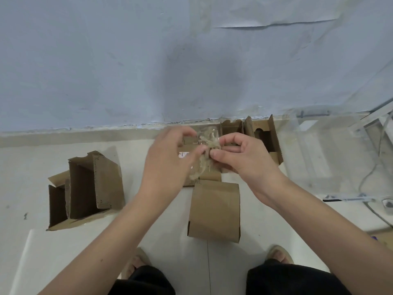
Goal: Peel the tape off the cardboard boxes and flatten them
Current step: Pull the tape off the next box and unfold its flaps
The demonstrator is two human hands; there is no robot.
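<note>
Bunching between both hands is a crumpled wad of clear tape (205, 154), flecked with brown paper fibre, held up in front of the person rather than stuck to anything. The left hand (170, 160) pinches its left side and the right hand (240, 156) pinches its right side with thumb and curled fingers, the two close together, probably so the sticky strip can be balled up and got rid of without clinging to the skin.

Directly below the hands, on the white floor (148, 220) near the wall, lies an opened cardboard box (214, 209), its flaps spread and its near panel lying flat toward the person's feet; it looks freed of tape and close to flattened. Behind the right hand, against the foot of the wall, another box (263, 135) stands open with its flaps up. Toward the left edge of the floor a third box (85, 188) lies open on its side, not yet flattened.

Clear plastic sheeting (319, 150) lies at the floor's right edge.
</note>
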